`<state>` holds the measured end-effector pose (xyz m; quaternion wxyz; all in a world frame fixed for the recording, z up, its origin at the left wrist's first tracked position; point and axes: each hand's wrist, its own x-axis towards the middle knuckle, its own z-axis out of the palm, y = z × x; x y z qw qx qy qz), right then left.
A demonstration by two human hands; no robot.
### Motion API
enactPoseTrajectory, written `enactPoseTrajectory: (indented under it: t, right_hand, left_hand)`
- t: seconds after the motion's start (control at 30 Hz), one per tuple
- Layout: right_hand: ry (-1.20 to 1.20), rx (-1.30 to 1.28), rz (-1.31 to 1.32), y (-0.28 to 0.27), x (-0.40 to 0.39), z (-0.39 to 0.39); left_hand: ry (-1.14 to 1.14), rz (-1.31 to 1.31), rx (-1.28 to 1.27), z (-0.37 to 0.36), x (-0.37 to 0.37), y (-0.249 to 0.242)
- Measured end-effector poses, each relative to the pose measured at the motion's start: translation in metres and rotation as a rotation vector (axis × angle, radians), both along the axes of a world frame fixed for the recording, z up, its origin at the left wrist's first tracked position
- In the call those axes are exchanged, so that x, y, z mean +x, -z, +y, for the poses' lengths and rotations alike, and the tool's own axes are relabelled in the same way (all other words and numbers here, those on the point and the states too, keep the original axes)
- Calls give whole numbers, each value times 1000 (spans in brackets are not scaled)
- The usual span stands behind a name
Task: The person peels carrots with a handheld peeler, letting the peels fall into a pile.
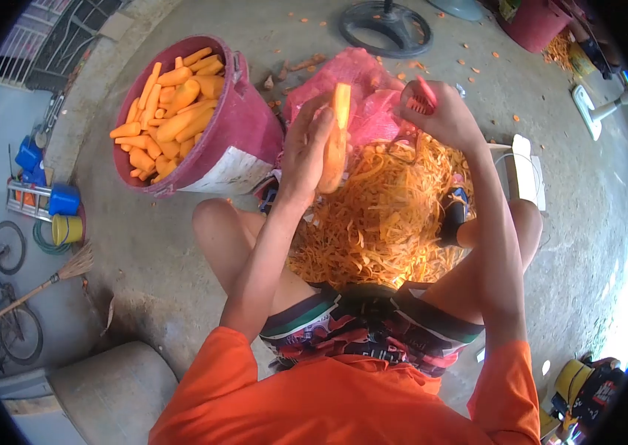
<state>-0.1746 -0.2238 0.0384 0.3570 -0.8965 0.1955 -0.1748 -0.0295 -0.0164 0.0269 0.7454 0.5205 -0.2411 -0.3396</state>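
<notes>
My left hand (303, 152) is closed around a carrot (335, 148), held upright. The carrot's upper end is bright and smooth, while its lower part looks duller. In my right hand (444, 115) is a red-handled peeler (425, 92), a short way to the right of the carrot and apart from it. Below both hands, a big heap of orange carrot peelings (388, 215) lies between my legs. A pink mesh sack (321, 78) lies just beyond the heap. What is in the sack cannot be made out.
To the left, a tilted maroon tub (251, 133) is full of peeled carrots (173, 111). A round black base (384, 28) stands ahead. A white box (523, 174) is by my right knee. A broom (58, 276) and bicycle (10, 297) are far left. Another person's limb shows top right.
</notes>
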Motion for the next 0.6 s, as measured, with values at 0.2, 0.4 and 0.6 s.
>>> enactPoseTrajectory:
  t: [0.2,0.4,0.6]
  right_hand:
    - [-287,358,-524,-17,13,76]
    - [-209,153,-548,-13,25,41]
    - [-169,208,-575,-15,23,50]
  left_hand:
    - [372,634,-80,0,12,20]
    - [553,707,-57,6,4,28]
    - [336,574,48,-1,-7,7]
